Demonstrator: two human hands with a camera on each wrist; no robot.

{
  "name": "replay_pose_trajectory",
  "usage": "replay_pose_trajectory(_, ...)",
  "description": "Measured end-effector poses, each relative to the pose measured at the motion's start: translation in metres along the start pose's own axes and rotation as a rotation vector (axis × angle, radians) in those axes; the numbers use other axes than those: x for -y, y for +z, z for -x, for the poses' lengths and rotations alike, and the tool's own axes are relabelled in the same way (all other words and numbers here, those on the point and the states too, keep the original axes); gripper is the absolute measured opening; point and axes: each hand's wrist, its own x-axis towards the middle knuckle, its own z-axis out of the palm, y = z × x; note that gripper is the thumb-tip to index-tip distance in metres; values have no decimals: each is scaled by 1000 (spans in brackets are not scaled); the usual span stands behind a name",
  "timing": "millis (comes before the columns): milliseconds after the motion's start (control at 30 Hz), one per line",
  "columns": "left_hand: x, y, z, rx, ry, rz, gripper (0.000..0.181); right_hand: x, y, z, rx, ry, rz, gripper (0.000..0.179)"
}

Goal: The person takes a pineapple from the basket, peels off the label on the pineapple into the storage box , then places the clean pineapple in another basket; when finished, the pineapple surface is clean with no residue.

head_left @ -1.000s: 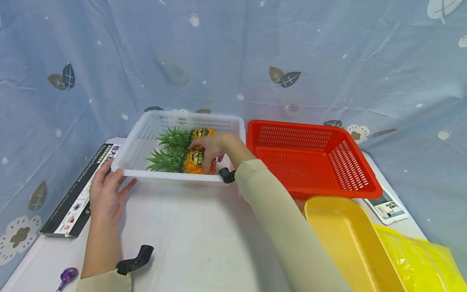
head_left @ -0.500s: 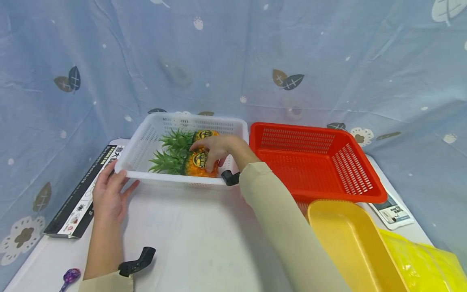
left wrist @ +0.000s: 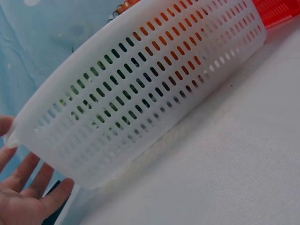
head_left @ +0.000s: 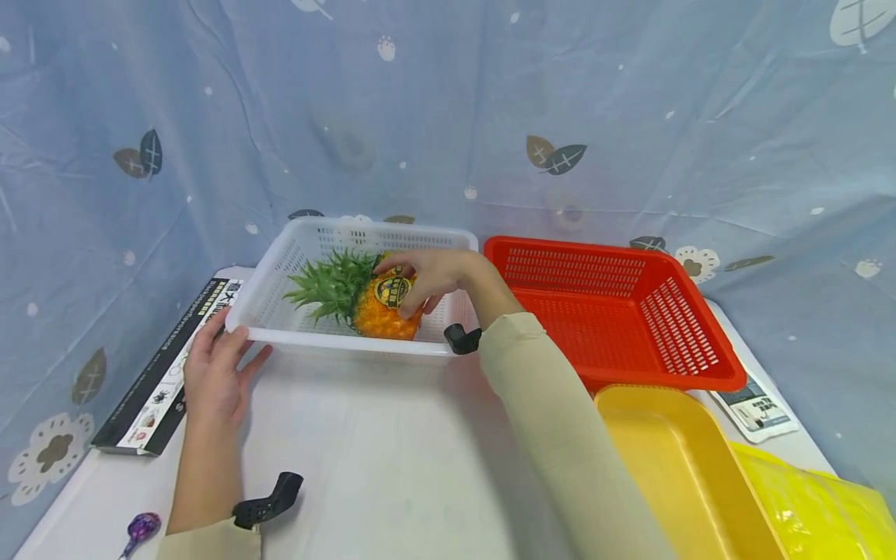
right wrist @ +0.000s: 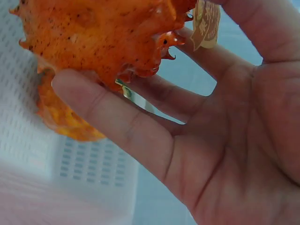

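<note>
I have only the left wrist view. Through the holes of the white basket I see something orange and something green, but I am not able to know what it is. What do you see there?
Observer: The head view shows it lying on its side: a pineapple with green leaves.

Operator: Thank you, this is clear. Is somebody touching the pineapple at this moment, or is nothing upon it?

Observer: The person's right hand grips it by its orange body, as the head view shows.
</note>
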Motion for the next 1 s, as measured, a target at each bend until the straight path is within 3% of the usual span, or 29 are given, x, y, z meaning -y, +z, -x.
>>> replay_pose_trajectory(300, -1, 2, -1, -18, -7, -4, 60, 1, -6, 23, -55, -13, -8, 79)
replay_pose_trajectory(600, 0, 2, -3, -31, -15, 27, 61, 4, -13, 48, -112, -46, -81, 74)
replay_pose_trajectory(1000, -1, 1, -1, -20, -25, 85, 63, 12, -10, 87, -123, -55, -41, 69)
